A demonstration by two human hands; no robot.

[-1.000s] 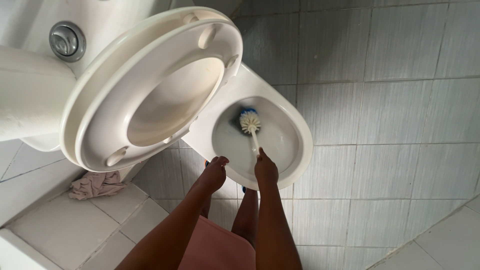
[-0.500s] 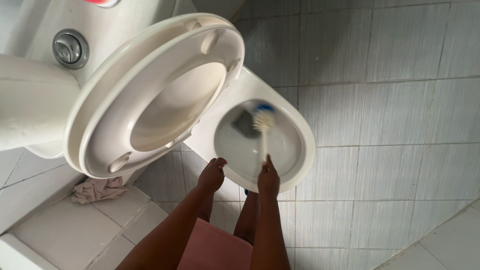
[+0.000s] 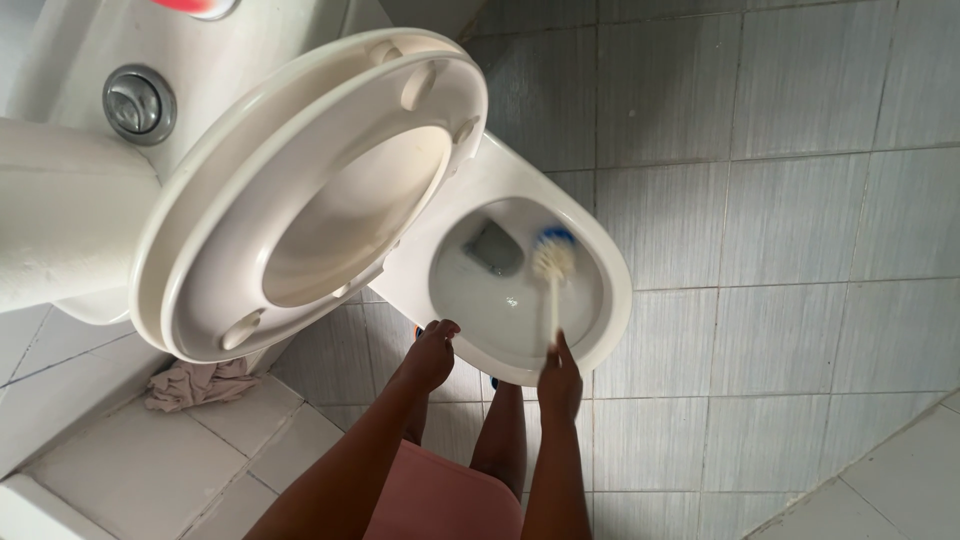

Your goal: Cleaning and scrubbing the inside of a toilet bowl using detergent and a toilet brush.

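Pale grey tiles cover the floor (image 3: 800, 200) all around us, and a lighter raised step (image 3: 130, 470) runs along the lower left edge of the view. On that step, close under the toilet, lies a crumpled pinkish cloth (image 3: 200, 382).

We look straight down on a white toilet bowl (image 3: 610, 300), with its seat and lid (image 3: 310, 190) tipped up toward the cistern (image 3: 60, 210); a round chrome flush button (image 3: 138, 103) sits on the cistern top.

Our right hand (image 3: 560, 378) is closed around the lower end of a toilet brush handle (image 3: 553, 312), just outside the near rim of the bowl. The brush head (image 3: 553, 258) (white bristles with a blue back, somewhat blurred) is down inside the bowl, against its right inner wall, beside the dark drain opening (image 3: 495, 248).

Our left hand (image 3: 432, 352) is at the bowl's near left edge, fingers curled loosely, with nothing visible in it; the fingertips seem to touch the rim, though we cannot tell for sure.

Below the hands we see our bare legs (image 3: 500, 430) and a stretch of pink garment (image 3: 440, 500) at the bottom edge of the view.
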